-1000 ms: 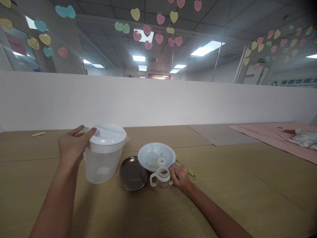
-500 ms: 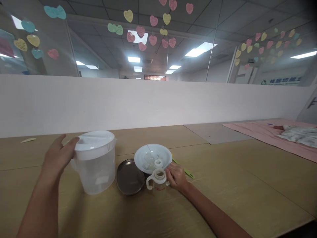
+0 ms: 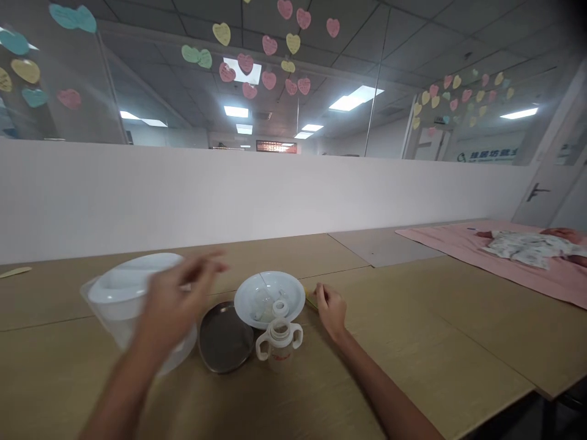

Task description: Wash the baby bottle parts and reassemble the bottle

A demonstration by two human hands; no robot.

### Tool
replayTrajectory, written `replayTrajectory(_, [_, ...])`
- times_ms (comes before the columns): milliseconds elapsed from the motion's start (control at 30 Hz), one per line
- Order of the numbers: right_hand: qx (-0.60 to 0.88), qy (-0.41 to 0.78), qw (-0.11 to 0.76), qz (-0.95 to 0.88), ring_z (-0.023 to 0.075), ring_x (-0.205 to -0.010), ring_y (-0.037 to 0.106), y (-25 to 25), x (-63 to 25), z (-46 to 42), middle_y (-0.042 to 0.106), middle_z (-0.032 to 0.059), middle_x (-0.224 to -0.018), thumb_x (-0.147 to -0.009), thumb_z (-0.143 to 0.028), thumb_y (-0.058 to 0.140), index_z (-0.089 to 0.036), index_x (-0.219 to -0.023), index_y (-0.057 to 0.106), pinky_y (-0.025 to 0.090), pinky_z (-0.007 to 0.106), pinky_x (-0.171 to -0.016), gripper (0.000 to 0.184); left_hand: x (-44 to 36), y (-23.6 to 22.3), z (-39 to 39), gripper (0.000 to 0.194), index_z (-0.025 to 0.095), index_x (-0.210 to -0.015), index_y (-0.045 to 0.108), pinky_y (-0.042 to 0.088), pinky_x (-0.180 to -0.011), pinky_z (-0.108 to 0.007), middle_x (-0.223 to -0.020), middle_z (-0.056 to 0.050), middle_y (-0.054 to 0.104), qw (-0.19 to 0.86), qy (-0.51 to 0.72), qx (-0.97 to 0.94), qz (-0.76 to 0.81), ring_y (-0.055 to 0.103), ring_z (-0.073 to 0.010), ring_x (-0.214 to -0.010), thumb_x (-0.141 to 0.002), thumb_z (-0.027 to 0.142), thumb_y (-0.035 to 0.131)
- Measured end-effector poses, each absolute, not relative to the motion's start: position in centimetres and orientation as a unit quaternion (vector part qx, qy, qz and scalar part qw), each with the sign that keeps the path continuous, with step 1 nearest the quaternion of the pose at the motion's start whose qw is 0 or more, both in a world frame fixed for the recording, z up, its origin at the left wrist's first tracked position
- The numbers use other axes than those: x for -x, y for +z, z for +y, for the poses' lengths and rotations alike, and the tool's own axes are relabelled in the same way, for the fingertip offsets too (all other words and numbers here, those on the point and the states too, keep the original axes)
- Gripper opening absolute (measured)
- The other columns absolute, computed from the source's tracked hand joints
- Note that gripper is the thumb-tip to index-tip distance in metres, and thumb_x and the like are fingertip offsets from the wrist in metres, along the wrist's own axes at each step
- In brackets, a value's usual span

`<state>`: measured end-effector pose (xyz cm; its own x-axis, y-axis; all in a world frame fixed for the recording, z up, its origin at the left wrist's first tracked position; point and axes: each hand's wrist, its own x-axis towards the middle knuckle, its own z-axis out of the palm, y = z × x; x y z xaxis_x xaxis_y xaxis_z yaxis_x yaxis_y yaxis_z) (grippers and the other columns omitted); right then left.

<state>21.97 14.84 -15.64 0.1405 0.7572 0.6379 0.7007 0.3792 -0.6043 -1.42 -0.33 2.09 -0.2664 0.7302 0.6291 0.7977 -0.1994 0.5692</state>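
Observation:
My left hand [image 3: 181, 299], smeared by motion, passes in front of a translucent white lidded pitcher [image 3: 123, 293]. The fingers of my right hand [image 3: 331, 310] are drawn together beside a white bowl [image 3: 245, 299], over a thin yellow-green utensil [image 3: 311, 300] mostly hidden by the hand. Whether they grip it I cannot tell. A baby bottle [image 3: 279, 348] with two white handles and an open neck stands upright before the bowl. Inside the bowl lie clear and white bottle parts [image 3: 265, 302]. A dark metal tray [image 3: 224, 339] rests between pitcher and bowl.
A pale flat stick [image 3: 16, 272] lies at the far left. At the right, a small figure in a patterned garment [image 3: 523, 247] lies on a pink cloth [image 3: 440, 244]. A white wall [image 3: 275, 195] with glass above runs behind the wooden table [image 3: 413, 342].
My left hand has left the pitcher and moved right. My right hand has let go of the bottle's handle and moved over the yellow-green utensil. The view has turned slightly right.

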Motion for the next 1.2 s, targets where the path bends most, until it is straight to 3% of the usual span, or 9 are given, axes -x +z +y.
replayTrajectory(100, [0.624,0.011,0.392,-0.676,0.0143,-0.065,0.054,-16.0,-22.3,15.8,0.061,0.0061,-0.073,-0.087,-0.028,0.032,-0.014,-0.073,0.059,0.032,0.023,-0.056,0.034,-2.8,-1.5,4.8,0.034,0.020,-0.098,0.063,0.043,-0.079,-0.028,-0.102,-0.005,0.066,0.003,-0.251,0.745,-0.618,0.059,-0.0190,-0.092,-0.085,0.032,0.034])
replayTrajectory(167, [0.632,0.002,0.359,-0.687,0.0163,-0.071,0.055,-16.6,-22.2,16.3,0.062,0.0091,-0.078,-0.084,-0.022,0.038,-0.013,-0.074,0.060,0.033,0.024,-0.058,0.026,-4.1,-4.4,8.2,0.035,0.018,-0.095,0.063,0.041,-0.082,-0.031,-0.100,-0.009,0.065,0.015,-0.107,0.769,-0.629,0.057,-0.0202,-0.095,-0.086,0.024,0.030])
replayTrajectory(267, [0.634,-0.010,0.323,-0.702,0.0201,-0.078,0.056,-17.4,-22.0,16.8,0.062,0.0128,-0.080,-0.079,-0.015,0.044,-0.011,-0.076,0.060,0.035,0.026,-0.063,0.017,-4.6,-7.8,11.7,0.031,0.013,-0.082,0.063,0.043,-0.076,-0.034,-0.090,-0.015,0.065,0.010,-0.060,0.763,-0.644,0.059,-0.0236,-0.087,-0.083,0.019,0.033])
replayTrajectory(467, [0.632,-0.011,0.260,-0.730,0.0218,-0.079,0.058,-18.1,-21.5,17.2,0.063,0.0141,-0.081,-0.079,-0.011,0.043,-0.011,-0.077,0.062,0.037,0.028,-0.064,0.019,-4.2,-10.7,14.1,0.021,0.013,-0.077,0.062,0.044,-0.067,-0.031,-0.089,-0.014,0.065,-0.019,-0.030,0.751,-0.660,0.061,-0.0227,-0.081,-0.073,0.010,0.042])
replayTrajectory(767, [0.627,0.005,0.228,-0.745,0.0224,-0.085,0.057,-17.7,-21.2,16.7,0.063,0.0159,-0.086,-0.080,-0.012,0.043,-0.010,-0.081,0.064,0.038,0.029,-0.067,0.022,-4.3,-11.3,14.5,0.031,0.014,-0.094,0.062,0.043,-0.070,-0.032,-0.099,-0.016,0.064,-0.030,-0.034,0.740,-0.671,0.060,-0.0238,-0.087,-0.073,0.012,0.039])
replayTrajectory(1033, [0.641,0.020,0.229,-0.733,0.0246,-0.081,0.060,-17.3,-21.1,16.3,0.063,0.0166,-0.087,-0.080,-0.015,0.042,-0.010,-0.082,0.061,0.037,0.029,-0.062,0.020,-4.5,-11.0,14.0,0.023,0.014,-0.065,0.062,0.041,-0.064,-0.031,-0.078,-0.014,0.065,-0.035,-0.064,0.754,-0.653,0.058,-0.0226,-0.075,-0.072,0.014,0.040])
replayTrajectory(1200, [0.659,0.036,0.258,-0.706,0.0226,-0.068,0.060,-17.2,-21.8,16.6,0.064,0.0149,-0.076,-0.081,-0.013,0.036,-0.010,-0.084,0.056,0.033,0.027,-0.053,0.020,-3.6,-10.7,14.3,0.022,0.015,-0.074,0.060,0.041,-0.065,-0.029,-0.079,-0.010,0.064,-0.028,-0.109,0.772,-0.626,0.057,-0.0203,-0.073,-0.075,0.016,0.038])
